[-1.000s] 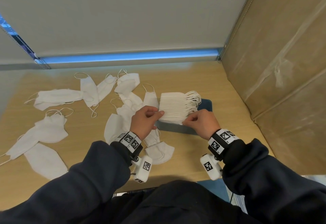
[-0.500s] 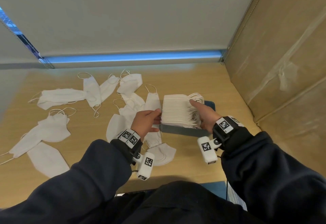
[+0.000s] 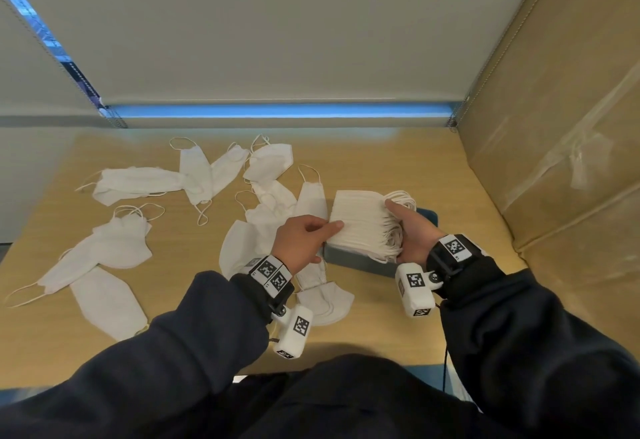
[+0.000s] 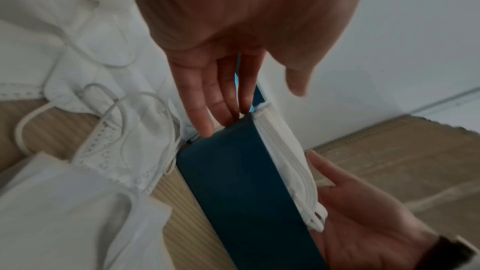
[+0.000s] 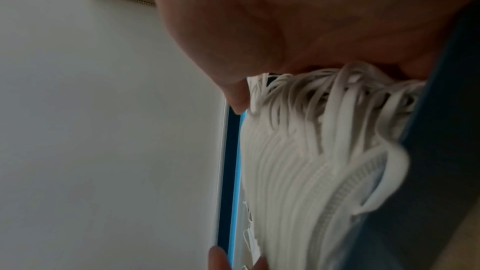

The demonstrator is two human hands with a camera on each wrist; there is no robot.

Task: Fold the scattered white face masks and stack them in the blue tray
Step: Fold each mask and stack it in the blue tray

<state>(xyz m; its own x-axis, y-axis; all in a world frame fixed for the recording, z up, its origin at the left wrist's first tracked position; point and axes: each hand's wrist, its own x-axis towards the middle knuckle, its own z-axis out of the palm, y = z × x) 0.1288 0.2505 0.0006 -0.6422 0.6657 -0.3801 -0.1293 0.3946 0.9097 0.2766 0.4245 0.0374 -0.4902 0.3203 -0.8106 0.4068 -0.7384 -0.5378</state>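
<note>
A thick stack of folded masks point(image 3: 360, 220) sits in the blue tray point(image 3: 356, 262), right of centre on the wooden surface point(image 3: 433, 168). The left hand point(image 3: 301, 241) presses straight fingers to the stack's left edge, its grip released. The right hand point(image 3: 414, 231) cups the ear-loop side, fingers flat, clasping nothing. Loose masks point(image 3: 138, 182) lie scattered across the left of the frame — some overlapping.
</note>
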